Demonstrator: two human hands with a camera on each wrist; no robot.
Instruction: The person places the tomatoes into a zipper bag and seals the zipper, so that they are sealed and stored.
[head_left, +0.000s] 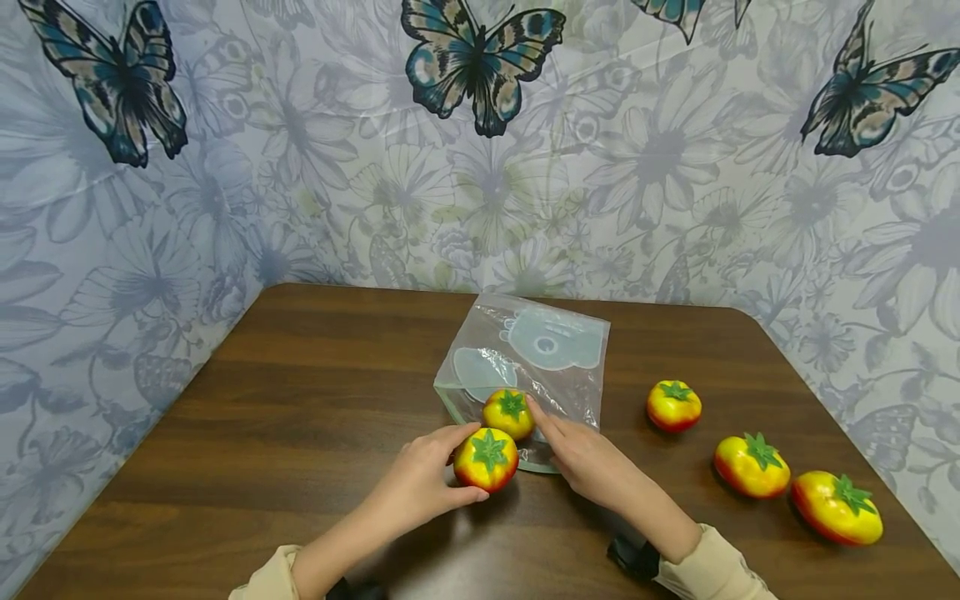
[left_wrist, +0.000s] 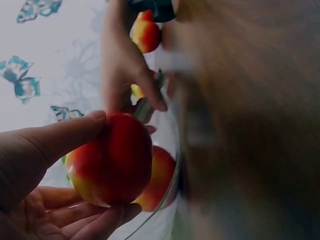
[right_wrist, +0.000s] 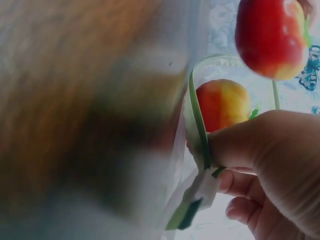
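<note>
Fruit (head_left: 486, 461) sits in the left hand (head_left: 429, 472), thumb and fingers curved partway round it, just before the mouth of the bag (head_left: 555, 337). The right hand (head_left: 587, 458) pinches the bag's rim, thumb against fingers. Inside, a 2nd fruit (head_left: 507, 414) lies just beyond the left hand. 3 more fruits (head_left: 750, 468) rest right of the right hand.

The fruits (head_left: 486, 461) look smooth and glossy, the bag (head_left: 562, 390) shiny plastic, the table (head_left: 330, 383) satiny wood.
</note>
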